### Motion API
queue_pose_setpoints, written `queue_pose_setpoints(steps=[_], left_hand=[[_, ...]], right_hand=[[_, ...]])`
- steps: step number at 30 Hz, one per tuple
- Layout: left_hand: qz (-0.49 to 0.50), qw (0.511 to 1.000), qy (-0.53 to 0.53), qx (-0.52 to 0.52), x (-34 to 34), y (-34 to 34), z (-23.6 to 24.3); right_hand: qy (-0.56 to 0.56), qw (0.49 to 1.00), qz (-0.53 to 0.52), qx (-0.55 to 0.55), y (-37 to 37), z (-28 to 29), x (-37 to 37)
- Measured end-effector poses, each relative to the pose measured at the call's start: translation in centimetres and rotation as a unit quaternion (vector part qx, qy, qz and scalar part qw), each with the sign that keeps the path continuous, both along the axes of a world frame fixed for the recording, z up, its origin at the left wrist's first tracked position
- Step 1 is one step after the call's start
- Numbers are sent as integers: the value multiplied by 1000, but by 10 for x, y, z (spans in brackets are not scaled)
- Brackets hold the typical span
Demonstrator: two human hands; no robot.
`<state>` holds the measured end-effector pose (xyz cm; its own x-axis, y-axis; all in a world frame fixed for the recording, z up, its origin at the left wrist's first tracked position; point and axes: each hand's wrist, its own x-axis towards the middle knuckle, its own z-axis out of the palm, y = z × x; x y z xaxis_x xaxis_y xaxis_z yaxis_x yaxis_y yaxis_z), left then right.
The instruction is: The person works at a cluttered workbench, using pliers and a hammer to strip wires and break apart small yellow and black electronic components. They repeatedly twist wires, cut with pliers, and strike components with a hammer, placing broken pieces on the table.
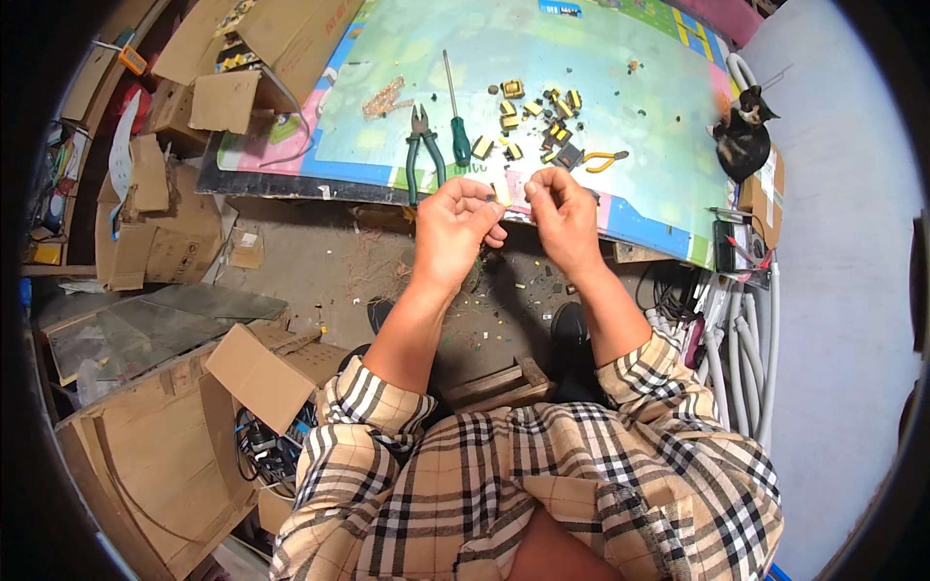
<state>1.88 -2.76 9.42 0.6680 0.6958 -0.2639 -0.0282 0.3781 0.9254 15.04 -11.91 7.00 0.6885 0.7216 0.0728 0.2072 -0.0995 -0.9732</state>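
In the head view, starting left of your grip, a tangle of copper-coloured wire [387,98] lay beyond your left hand [448,232], well apart from it. Nearer in, also beyond that hand, were the green-handled pliers [420,136], their handle ends just beside your knuckles, and then the screwdriver [460,143], its shaft pointing away from you. Your left hand's pinch was narrow, thumb against fingers, on a small pale-yellow piece [500,193]. The relation that mattered was this: the piece sat at your left fingertips, on the side facing your right hand [567,221], with its long axis running roughly toward and away from you. Your left hand was the nearer one, having hold of it; a small gap seemed to part it from your right fingertips. Your right fingers were curled in, thumb close to the forefinger, but whether the tips met or held anything fine could not be told. Beyond your right hand lay a cluster of small yellow-and-black parts [559,134], and farther right, the yellow-handled pliers [603,163], apart from your fingers.
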Motion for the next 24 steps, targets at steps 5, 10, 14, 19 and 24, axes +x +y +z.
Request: queue_pose_setpoints(steps=[5, 10, 14, 19, 24], left_hand=[[30, 999, 27, -29, -7, 2, 5], [22, 999, 15, -27, 4, 1, 6], [8, 1000, 15, -24, -1, 2, 4], [11, 999, 21, -26, -1, 3, 2], [39, 998, -4, -44, 1, 13, 2]], right_hand=[[100, 992, 46, -62, 3, -15, 33], [-46, 915, -189, -354, -18, -111, 153], [-25, 821, -244, -515, 2, -92, 167], [-27, 812, -226, -537, 13, -114, 180], [-73, 833, -183, -518, 15, -108, 181]])
